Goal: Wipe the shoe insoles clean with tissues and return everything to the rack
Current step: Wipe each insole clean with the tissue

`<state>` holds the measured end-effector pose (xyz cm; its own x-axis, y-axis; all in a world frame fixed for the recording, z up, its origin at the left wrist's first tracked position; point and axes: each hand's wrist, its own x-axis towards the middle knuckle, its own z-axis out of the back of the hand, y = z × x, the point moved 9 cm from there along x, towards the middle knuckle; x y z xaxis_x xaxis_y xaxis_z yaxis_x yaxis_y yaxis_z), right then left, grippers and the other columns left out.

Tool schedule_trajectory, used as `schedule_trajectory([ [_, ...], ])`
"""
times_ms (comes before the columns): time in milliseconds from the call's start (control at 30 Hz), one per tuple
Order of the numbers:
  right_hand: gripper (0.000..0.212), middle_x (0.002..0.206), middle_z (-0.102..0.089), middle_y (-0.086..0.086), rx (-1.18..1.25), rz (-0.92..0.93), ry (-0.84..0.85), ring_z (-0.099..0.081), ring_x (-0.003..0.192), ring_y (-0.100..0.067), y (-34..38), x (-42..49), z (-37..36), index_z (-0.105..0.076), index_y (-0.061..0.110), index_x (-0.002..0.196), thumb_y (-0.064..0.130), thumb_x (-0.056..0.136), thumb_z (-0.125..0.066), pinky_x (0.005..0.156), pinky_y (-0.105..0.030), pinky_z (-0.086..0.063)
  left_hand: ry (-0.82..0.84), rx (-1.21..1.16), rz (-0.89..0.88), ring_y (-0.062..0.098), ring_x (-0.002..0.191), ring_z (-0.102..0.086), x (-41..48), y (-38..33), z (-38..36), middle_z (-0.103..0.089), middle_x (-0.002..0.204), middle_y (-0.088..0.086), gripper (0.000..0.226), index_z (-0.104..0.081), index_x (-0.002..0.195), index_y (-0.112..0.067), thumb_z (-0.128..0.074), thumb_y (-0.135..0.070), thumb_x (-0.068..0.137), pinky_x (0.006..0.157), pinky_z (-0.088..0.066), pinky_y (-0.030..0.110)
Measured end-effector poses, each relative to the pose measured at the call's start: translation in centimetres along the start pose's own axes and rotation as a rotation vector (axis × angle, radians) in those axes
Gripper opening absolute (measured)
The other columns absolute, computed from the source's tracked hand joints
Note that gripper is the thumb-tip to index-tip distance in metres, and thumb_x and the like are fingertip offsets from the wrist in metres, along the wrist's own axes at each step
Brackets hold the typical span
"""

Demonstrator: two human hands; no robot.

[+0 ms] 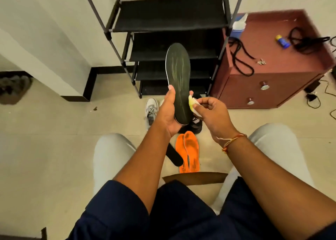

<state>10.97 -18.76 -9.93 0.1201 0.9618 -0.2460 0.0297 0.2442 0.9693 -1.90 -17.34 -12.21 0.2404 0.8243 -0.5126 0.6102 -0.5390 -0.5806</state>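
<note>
Dark insole (179, 80): upright, streaked, heel gripped, raised before the rack.
Tissue (193, 104): crumpled, yellow-stained, touching its edge.
Orange insoles (189, 151): overlapping, on floor.
Rack (169, 16): black shelves.

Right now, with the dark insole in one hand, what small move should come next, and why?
Probably bring the tissue in the right hand onto the dark insole and wipe upward: the left hand holds its heel, pale streaks show, and the tissue sits at its edge.

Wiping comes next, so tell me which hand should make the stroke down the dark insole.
Right. The right hand already pinches the tissue against the dark insole, while the left hand is occupied gripping its heel end.
</note>
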Motion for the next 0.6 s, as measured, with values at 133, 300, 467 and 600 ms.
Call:
schedule_trajectory([
  [133,0.013,0.089,-0.072,-0.003,-0.047,0.051,-0.007,-0.070,0.085,-0.016,2.1,-2.4,0.5,-0.069,0.011,0.102,0.009,0.089,-0.070,0.075,-0.028,-0.060,0.045,-0.042,0.026,0.035,0.122,-0.061,-3.0,1.0,-1.2,-0.056,0.141,0.019,0.085,-0.052,0.142,-0.008,-0.036,-0.075,0.091,0.101,-0.050,0.050],
  [300,0.024,0.107,-0.069,-0.013,0.263,-0.193,0.030,-0.069,0.089,-0.023,-0.5,-4.1,0.6,-0.063,0.009,0.113,0.007,0.090,-0.069,0.068,-0.027,-0.057,0.034,-0.031,0.002,0.029,0.108,-0.063,-4.5,2.2,-0.3,-0.067,0.119,0.015,0.072,-0.071,0.121,-0.012,-0.034,-0.069,0.096,0.096,-0.047,0.043],
  [467,0.025,0.111,-0.066,-0.022,0.424,-0.297,0.048,-0.070,0.082,-0.023,-1.3,-4.3,0.7,-0.059,0.010,0.116,0.005,0.093,-0.065,0.062,-0.026,-0.057,0.009,-0.009,0.003,0.023,0.096,-0.060,-4.5,3.0,1.1,-0.062,0.118,0.016,0.075,-0.073,0.117,-0.010,-0.036,-0.072,0.094,0.082,-0.047,0.036],
  [600,0.030,0.115,-0.068,-0.018,0.428,-0.283,0.144,-0.070,0.102,-0.030,-1.7,-4.2,0.1,-0.061,0.009,0.119,0.000,0.091,-0.065,0.068,-0.030,-0.059,-0.011,0.041,-0.015,0.027,0.109,-0.053,-4.4,3.1,1.6,-0.055,0.128,0.017,0.077,-0.063,0.132,-0.011,-0.035,-0.072,0.095,0.081,-0.048,0.035],
])
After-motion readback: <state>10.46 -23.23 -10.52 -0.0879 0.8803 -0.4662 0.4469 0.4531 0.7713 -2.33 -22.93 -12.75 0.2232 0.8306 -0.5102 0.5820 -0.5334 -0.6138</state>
